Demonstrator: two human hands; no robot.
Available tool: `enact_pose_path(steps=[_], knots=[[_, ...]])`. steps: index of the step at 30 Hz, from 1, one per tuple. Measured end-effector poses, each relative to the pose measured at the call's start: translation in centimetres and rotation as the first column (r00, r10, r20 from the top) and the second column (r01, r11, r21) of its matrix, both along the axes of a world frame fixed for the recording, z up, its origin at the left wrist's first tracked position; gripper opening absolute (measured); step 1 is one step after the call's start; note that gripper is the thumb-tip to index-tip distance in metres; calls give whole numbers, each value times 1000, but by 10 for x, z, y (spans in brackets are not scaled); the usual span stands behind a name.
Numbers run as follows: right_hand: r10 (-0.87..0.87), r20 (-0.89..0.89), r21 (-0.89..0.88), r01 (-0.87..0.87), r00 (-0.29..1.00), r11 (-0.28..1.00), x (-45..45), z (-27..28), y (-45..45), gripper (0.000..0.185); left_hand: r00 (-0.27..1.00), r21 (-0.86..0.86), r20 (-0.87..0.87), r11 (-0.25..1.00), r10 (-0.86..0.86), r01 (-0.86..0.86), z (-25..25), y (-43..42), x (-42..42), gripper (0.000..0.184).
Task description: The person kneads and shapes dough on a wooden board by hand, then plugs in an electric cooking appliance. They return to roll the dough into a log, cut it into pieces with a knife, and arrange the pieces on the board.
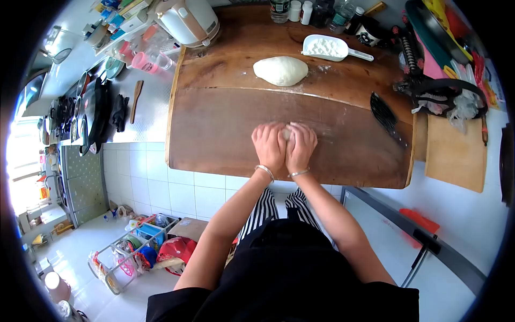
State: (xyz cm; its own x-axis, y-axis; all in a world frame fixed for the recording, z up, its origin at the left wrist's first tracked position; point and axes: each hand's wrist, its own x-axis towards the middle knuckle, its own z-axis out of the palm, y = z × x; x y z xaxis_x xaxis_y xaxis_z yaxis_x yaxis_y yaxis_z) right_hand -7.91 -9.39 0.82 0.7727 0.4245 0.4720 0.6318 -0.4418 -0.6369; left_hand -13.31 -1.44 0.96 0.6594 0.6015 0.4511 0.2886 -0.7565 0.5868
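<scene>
Side by side near the front of the wooden board [214, 131], my left hand [270, 144] and my right hand [301, 145] press down with their thumbs close together. Between them a small piece of dough [287, 133] shows, mostly covered by my curled fingers. Behind my hands, apart from them, rests a large smooth lump of dough [281, 71] with a little flour around it. A white scoop [325, 48] holding flour lies further back, its handle pointing right. Each wrist wears a bracelet.
An electric kettle [188, 21] stands at the back left; several bottles and jars [306, 13] line the back. A black netted object [383, 114] lies on the board's right. A wooden spatula [137, 101] is on the left counter. A wire rack [129, 252] stands on the floor.
</scene>
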Motion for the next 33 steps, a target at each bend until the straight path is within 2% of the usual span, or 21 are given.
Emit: enact_pose_path(steps=[1, 4, 7, 9, 11, 13, 15, 16, 17, 19, 21, 22, 23, 24, 25, 26, 28, 29, 30, 31, 33], knots=[[4, -8, -8, -5, 1000, 1000, 2, -7, 2, 18, 1000, 39, 24, 999, -9, 8, -7, 0, -3, 24], [10, 134, -98, 3, 991, 995, 14, -17, 10, 23, 999, 85, -18, 996, -40, 41, -22, 19, 7, 30], [-11, 130, -87, 23, 991, 996, 44, -21, 35, 22, 997, 20, -49, 998, -60, 61, -28, 44, 36, 30], [-32, 144, -120, 50, 989, 992, 59, -23, 50, 22, 997, 14, -50, 998, -53, 54, -27, 58, 52, 28], [-46, 87, -130, 57, 995, 990, 72, -23, 60, 20, 991, -49, -113, 996, -76, 71, -25, 68, 65, 25], [-84, 127, -114, 98, 988, 989, 82, -28, 70, 17, 995, -6, -71, 998, -67, 67, -25, 76, 77, 21], [-120, 81, -194, 134, 989, 972, 90, -31, 76, 14, 988, -93, -143, 995, -58, 45, -22, 83, 85, 26], [-139, 82, -171, 151, 987, 974, 94, -30, 81, 15, 991, -107, -124, 993, -57, 43, -20, 86, 88, 30], [-165, 77, -228, 178, 983, 957, 96, -28, 85, 17, 990, -104, -121, 993, -67, 54, -18, 88, 91, 30], [-192, 14, -322, 186, 981, 928, 99, -26, 94, 17, 964, -267, -264, 957, 41, -114, -14, 84, 90, 29], [-27, -99, -225, 4, 995, 974, 91, -23, 94, 16, 979, -324, -196, 939, 50, -113, -16, 73, 68, 33], [67, -94, -299, -92, 993, 950, 79, -17, 91, 18, 965, -402, -189, 883, 180, -243, -18, 61, 48, 34], [285, -376, -189, -374, 882, 908, 68, -6, 81, 19, 933, -474, -195, 803, 304, -361, -21, 49, 26, 36], [340, -488, 162, -300, 804, 940, 52, -7, 78, 22, 933, -498, -179, 789, 312, -360, -28, 39, 0, 37], [437, -554, 483, -154, 709, 862, 36, -9, 75, 25, 932, -521, -162, 775, 323, -359, -36, 29, -21, 40], [357, -522, 433, -120, 775, 893, 32, 10, 49, 33, 934, -517, -154, 779, 322, -354, -39, 17, -30, 40], [107, -571, 429, 186, 814, 884, 26, -13, 4, 34, 886, -577, -57, 709, 460, -405, -45, -13, -35, 46], [-12, -608, 328, 264, 794, 907, 21, -30, -25, 36, 892, -581, -51, 713, 450, -393, -50, -26, -29, 46], [-54, -719, 187, 268, 693, 945, 18, -51, -52, 36, 896, -667, -81, 644, 436, -374, -54, -40, -20, 46], [37, -886, 179, 267, 463, 947, 17, -49, -72, 42, 901, -743, -113, 566, 418, -356, -52, -55, -9, 47], [-129, -783, -21, 181, 609, 983, 41, -46, -85, 47, 950, -833, -89, 500, 300, -236, -43, -85, 26, 46]])
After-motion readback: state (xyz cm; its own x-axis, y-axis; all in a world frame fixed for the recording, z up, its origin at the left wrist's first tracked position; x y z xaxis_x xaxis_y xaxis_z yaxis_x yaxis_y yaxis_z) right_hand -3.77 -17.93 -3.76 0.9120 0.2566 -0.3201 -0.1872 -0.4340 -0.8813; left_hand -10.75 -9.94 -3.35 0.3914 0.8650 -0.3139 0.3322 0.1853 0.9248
